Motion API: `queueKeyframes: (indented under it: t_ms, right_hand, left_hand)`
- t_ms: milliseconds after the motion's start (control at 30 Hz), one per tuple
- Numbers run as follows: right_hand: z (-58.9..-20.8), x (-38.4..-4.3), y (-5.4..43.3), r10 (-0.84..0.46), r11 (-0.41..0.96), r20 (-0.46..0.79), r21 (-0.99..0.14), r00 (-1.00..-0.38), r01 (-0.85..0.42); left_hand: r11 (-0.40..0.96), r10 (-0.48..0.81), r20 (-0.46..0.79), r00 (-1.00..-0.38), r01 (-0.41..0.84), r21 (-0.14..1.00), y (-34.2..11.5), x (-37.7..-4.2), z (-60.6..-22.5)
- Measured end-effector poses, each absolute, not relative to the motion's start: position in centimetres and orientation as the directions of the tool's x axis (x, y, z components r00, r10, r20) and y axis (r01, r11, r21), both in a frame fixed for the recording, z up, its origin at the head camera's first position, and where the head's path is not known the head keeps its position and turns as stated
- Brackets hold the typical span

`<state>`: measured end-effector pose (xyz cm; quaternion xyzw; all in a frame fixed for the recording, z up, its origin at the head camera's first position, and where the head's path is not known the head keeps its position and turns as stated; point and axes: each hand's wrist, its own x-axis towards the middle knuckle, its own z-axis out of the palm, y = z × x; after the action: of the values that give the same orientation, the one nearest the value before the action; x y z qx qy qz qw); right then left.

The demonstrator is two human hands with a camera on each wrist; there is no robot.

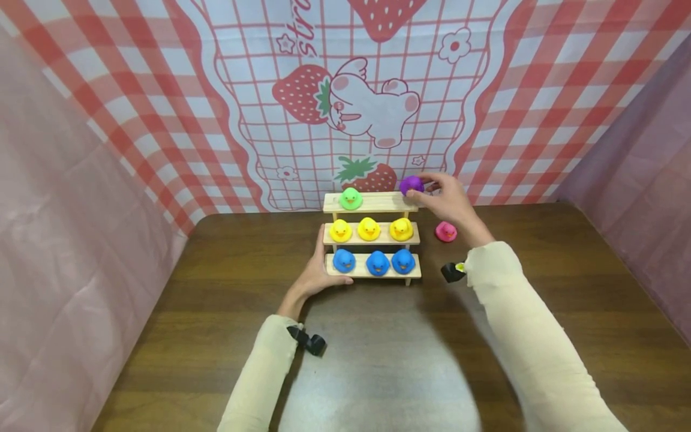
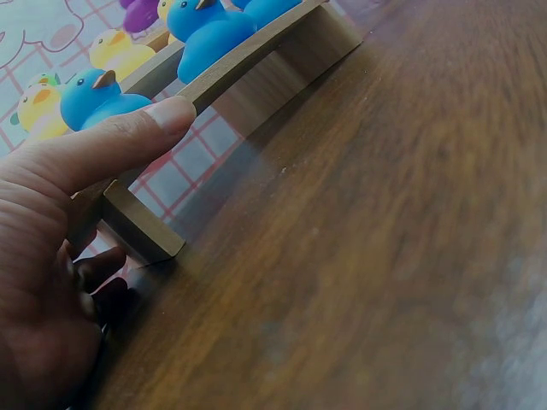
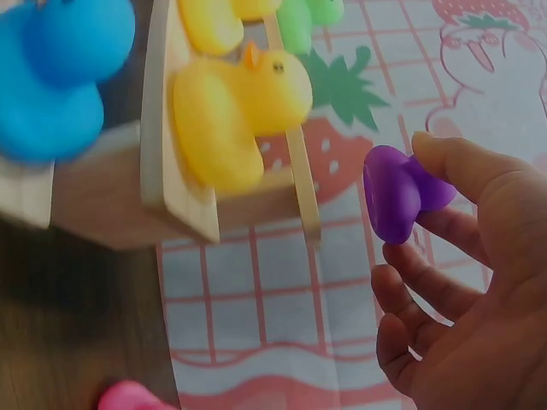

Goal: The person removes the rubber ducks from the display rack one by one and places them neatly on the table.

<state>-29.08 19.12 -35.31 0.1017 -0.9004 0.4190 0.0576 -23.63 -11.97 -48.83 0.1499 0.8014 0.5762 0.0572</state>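
Note:
A three-step wooden display stand (image 1: 372,202) holds small rubber ducks. My left hand (image 1: 315,273) grips its left end, thumb along the front edge of the lowest step and fingers behind the end. Between thumb and fingers, my right hand (image 3: 479,231) pinches a purple rubber duck (image 3: 395,195), close over the right end of the top step. One green duck (image 1: 351,198) sits toward the left of that step. On the middle step are three yellow ducks (image 1: 369,229), and three blue ducks (image 1: 377,263) line the bottom step.
A pink duck (image 1: 445,231) lies on the brown wooden table (image 1: 216,312), right of the stand. Behind the stand hangs a red-and-white strawberry cloth (image 1: 259,108). Pinkish curtains (image 1: 59,240) close off both sides.

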Motion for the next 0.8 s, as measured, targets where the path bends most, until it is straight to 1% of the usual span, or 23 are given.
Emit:
queueKeyframes:
  t_ms: [233,567,633,800]
  right_hand:
    - [-35.3,-28.4,21.3,-0.072,0.656,0.173,-0.733,-0.982,-0.177]
    - [-36.0,-28.3,23.9,-0.038,0.660,0.183,-0.733,-0.982,-0.162]
    - [-36.3,-28.2,24.4,-0.023,0.670,0.186,-0.726,-0.982,-0.153]
    - [-36.9,-27.9,25.7,0.010,0.689,0.190,-0.713,-0.982,-0.131]
  left_hand:
    - [0.311,0.315,0.076,-0.946,0.178,0.934,-12.1,-23.6,-48.7]
    - [0.317,0.310,0.067,-0.948,0.170,0.933,-12.1,-23.6,-48.6]
    - [0.315,0.320,0.058,-0.946,0.164,0.935,-12.1,-23.1,-47.6]
    - [0.325,0.334,0.038,-0.942,0.153,0.933,-11.9,-23.1,-47.2]
